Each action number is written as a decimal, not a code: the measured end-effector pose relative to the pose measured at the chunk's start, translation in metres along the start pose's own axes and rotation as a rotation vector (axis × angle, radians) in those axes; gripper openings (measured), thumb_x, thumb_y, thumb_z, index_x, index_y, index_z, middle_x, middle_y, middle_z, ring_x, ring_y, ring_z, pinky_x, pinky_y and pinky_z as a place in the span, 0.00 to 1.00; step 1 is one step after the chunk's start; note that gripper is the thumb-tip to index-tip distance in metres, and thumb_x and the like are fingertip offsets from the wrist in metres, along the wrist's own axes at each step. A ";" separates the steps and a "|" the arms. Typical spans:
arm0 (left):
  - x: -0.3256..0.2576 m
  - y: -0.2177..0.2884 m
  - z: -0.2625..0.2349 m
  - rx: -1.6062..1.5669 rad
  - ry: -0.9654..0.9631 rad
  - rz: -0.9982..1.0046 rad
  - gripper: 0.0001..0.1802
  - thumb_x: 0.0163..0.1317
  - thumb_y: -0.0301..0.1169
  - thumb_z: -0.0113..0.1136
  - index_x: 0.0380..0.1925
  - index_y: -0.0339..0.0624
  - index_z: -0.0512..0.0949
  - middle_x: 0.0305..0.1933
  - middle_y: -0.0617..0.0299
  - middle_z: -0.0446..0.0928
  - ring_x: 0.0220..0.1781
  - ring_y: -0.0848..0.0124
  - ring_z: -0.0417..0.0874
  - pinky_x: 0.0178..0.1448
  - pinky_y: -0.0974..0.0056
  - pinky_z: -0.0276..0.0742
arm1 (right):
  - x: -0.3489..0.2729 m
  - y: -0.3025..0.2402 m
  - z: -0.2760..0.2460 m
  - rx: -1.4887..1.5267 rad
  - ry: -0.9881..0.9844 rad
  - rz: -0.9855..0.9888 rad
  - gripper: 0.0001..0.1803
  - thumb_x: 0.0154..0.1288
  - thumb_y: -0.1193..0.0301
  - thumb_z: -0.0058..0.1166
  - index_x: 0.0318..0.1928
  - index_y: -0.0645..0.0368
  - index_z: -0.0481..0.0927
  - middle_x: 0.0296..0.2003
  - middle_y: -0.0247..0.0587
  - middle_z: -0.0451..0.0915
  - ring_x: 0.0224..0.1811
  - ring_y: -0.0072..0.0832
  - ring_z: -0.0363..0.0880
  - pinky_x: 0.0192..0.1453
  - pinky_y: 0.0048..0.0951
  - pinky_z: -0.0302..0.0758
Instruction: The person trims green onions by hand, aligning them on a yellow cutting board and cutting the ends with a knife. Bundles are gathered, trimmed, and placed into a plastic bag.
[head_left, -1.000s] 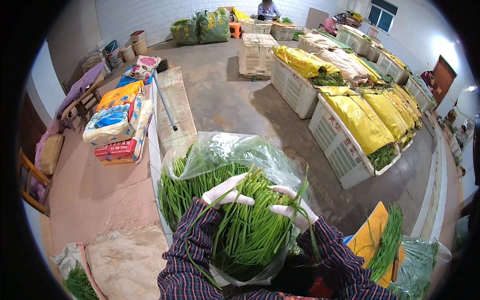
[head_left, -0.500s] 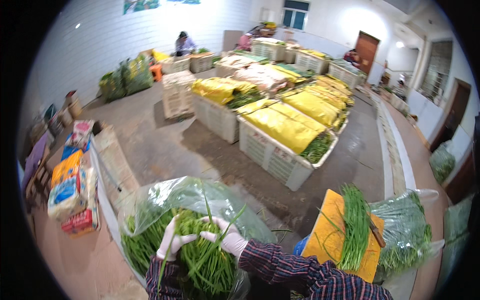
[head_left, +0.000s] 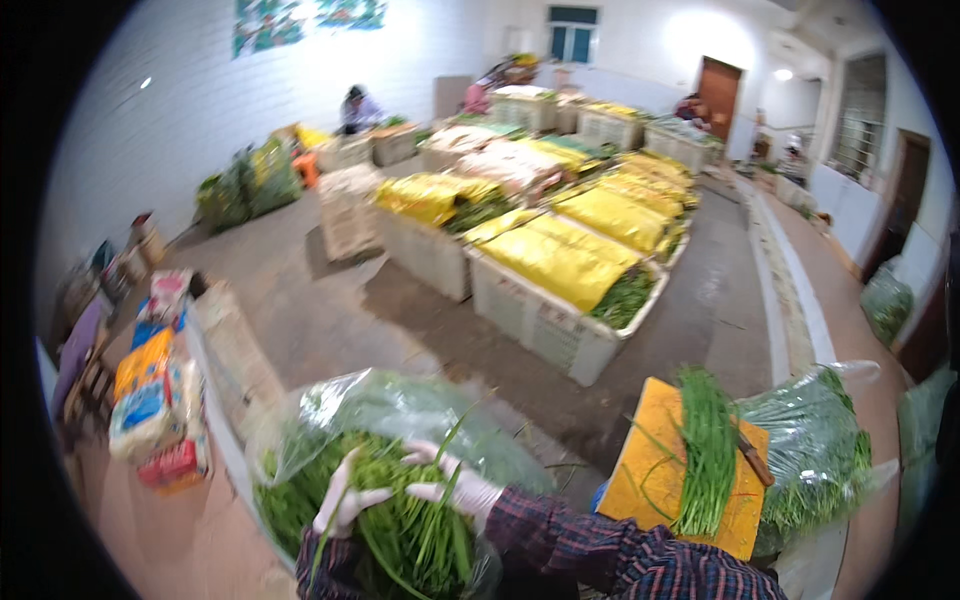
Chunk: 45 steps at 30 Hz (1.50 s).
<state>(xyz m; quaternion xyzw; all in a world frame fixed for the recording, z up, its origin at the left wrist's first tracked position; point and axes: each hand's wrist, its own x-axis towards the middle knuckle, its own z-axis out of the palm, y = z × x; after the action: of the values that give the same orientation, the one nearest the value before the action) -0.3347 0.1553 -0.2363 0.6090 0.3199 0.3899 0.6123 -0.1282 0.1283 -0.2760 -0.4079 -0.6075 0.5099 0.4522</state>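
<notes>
Long green chive-like stalks (head_left: 400, 520), heaped in a clear plastic bag (head_left: 400, 410) at the bottom edge of the view, are what both hands are working on right now. The left hand (head_left: 343, 500), in a thin white glove, lies on the heap with its fingers curled down into the stalks, and its grip looks closed around a loose clump. The right hand (head_left: 455, 487), gloved the same and coming out of a dark plaid sleeve (head_left: 580, 545), is laid across the top, fingers spread and pressing rather than pinching. That reads as one hand gathering while the other holds the springy greens flat so they stay together. The bag's mouth stands open and pushed back, which keeps the heap reachable from above. To the right, a tidy bunch of the same greens (head_left: 705, 450) lies lengthwise on a yellow cutting board (head_left: 650, 470), a knife (head_left: 752, 455) touching its right side, and a second full clear bag (head_left: 815, 450) sits just beside the board.
</notes>
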 end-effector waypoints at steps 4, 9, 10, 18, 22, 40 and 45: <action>0.006 -0.017 0.021 0.041 -0.017 0.001 0.38 0.48 0.32 0.73 0.57 0.35 0.63 0.51 0.59 0.73 0.52 0.70 0.75 0.54 0.65 0.75 | 0.000 -0.055 -0.006 -0.052 -0.099 0.393 0.29 0.54 0.65 0.66 0.57 0.54 0.73 0.56 0.42 0.73 0.60 0.31 0.68 0.63 0.36 0.66; 0.010 -0.011 0.018 0.248 -0.039 0.068 0.32 0.47 0.30 0.73 0.51 0.37 0.69 0.47 0.62 0.74 0.47 0.75 0.75 0.51 0.69 0.75 | -0.007 -0.020 -0.017 0.420 -0.097 0.370 0.25 0.56 0.72 0.63 0.55 0.62 0.73 0.46 0.35 0.78 0.49 0.24 0.75 0.55 0.28 0.70; 0.002 -0.019 0.015 0.243 0.006 0.089 0.32 0.47 0.30 0.73 0.51 0.37 0.68 0.46 0.62 0.74 0.46 0.75 0.75 0.51 0.68 0.75 | -0.007 -0.021 -0.012 0.392 -0.101 0.345 0.25 0.56 0.72 0.63 0.55 0.62 0.73 0.45 0.35 0.79 0.48 0.22 0.74 0.54 0.27 0.70; -0.003 -0.004 0.011 0.455 0.080 0.024 0.40 0.44 0.35 0.74 0.55 0.36 0.65 0.47 0.57 0.75 0.49 0.67 0.77 0.54 0.65 0.74 | 0.005 0.011 -0.021 0.355 -0.002 0.305 0.21 0.56 0.76 0.62 0.51 0.61 0.75 0.43 0.32 0.79 0.43 0.19 0.76 0.48 0.22 0.74; 0.005 -0.022 0.019 0.397 0.049 0.048 0.41 0.43 0.38 0.76 0.55 0.36 0.65 0.47 0.55 0.76 0.49 0.67 0.78 0.52 0.64 0.75 | 0.007 0.006 -0.014 0.321 -0.033 0.282 0.21 0.56 0.76 0.61 0.52 0.62 0.76 0.43 0.33 0.79 0.43 0.19 0.75 0.49 0.22 0.73; -0.005 0.001 0.033 0.571 0.449 0.190 0.19 0.49 0.28 0.66 0.39 0.36 0.71 0.33 0.59 0.77 0.32 0.69 0.79 0.37 0.68 0.76 | 0.036 0.024 -0.001 -0.234 0.074 0.408 0.27 0.55 0.68 0.60 0.55 0.64 0.73 0.45 0.42 0.80 0.46 0.24 0.77 0.53 0.25 0.71; -0.005 -0.007 0.002 0.671 0.484 0.222 0.19 0.45 0.23 0.64 0.39 0.36 0.72 0.34 0.63 0.75 0.35 0.73 0.76 0.38 0.67 0.75 | 0.031 0.011 -0.008 0.059 0.260 0.426 0.16 0.54 0.71 0.63 0.44 0.59 0.78 0.36 0.32 0.80 0.38 0.20 0.75 0.44 0.22 0.72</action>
<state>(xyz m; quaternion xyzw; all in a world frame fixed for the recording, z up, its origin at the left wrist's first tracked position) -0.3344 0.1506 -0.2436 0.6960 0.4960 0.4594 0.2418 -0.1281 0.1617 -0.2823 -0.5754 -0.4296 0.5545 0.4206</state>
